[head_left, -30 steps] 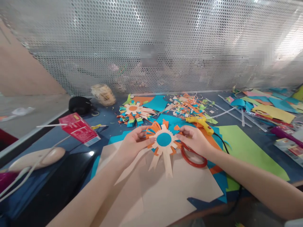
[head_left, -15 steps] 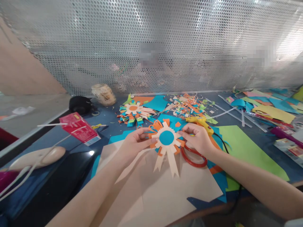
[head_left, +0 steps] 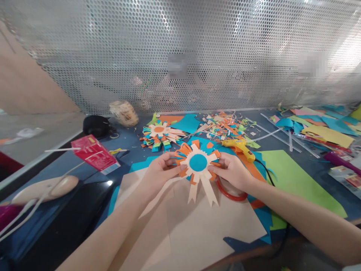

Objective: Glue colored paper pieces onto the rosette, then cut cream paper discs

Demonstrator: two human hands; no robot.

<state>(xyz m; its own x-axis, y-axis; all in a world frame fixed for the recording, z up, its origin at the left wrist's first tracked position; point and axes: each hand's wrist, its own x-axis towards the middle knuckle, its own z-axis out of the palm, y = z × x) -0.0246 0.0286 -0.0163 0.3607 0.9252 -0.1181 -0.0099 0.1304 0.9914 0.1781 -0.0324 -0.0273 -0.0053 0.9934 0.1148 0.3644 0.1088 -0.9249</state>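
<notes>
A paper rosette [head_left: 198, 163] with a blue centre, cream notched ring, orange looped strips and two cream tails is held up between both hands. My left hand [head_left: 165, 167] pinches its left edge between thumb and fingers. On the opposite edge my right hand [head_left: 231, 169] grips it the same way. Beneath it lie cream paper sheets [head_left: 203, 229] over blue ones. Red scissors [head_left: 232, 195] show their handle loop below my right hand; the rest is hidden. Just behind that hand rests a yellow glue gun [head_left: 238, 147].
Finished-looking paper rosettes [head_left: 159, 130] lie behind my left hand, beside paper scraps [head_left: 225, 126]. Clear glue sticks [head_left: 290, 141] and green paper [head_left: 301, 184] are on the right. To the left are a red drink carton [head_left: 94, 153], a dark phone-like slab [head_left: 64, 222] and a black pouch [head_left: 96, 126].
The rosette has turned slightly, its tails swinging to the right. My right hand has shifted its hold lower along the edge, with the thumb now on the front.
</notes>
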